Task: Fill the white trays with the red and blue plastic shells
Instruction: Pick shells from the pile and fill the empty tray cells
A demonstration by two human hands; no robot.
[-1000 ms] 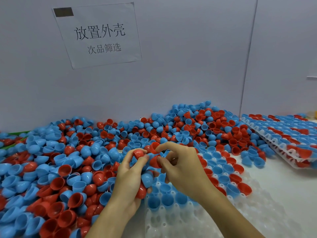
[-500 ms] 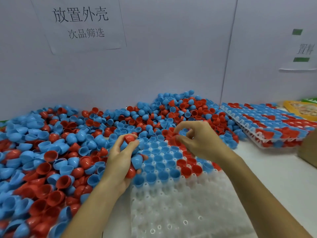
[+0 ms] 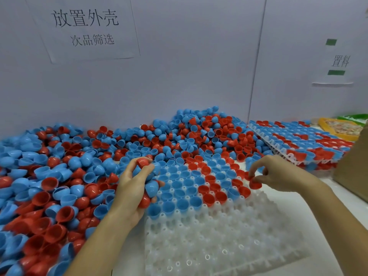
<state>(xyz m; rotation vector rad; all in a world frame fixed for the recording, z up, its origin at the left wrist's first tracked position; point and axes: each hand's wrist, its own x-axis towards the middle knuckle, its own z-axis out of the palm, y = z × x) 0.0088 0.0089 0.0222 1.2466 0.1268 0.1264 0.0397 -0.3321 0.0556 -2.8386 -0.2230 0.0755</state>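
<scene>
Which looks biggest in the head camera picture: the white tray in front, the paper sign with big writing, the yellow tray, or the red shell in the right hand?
1. white tray, though it is nearest the camera
2. paper sign
3. yellow tray, partly hidden
4. red shell, pinched by the right hand

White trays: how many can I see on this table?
2. One white tray lies in front of the person, its far rows filled with shells. A second, filled tray sits at the far right, beside the loose pile. More could be stacked beneath it.

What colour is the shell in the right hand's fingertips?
Red; the shell in the right hand shows best in the head view.
</scene>
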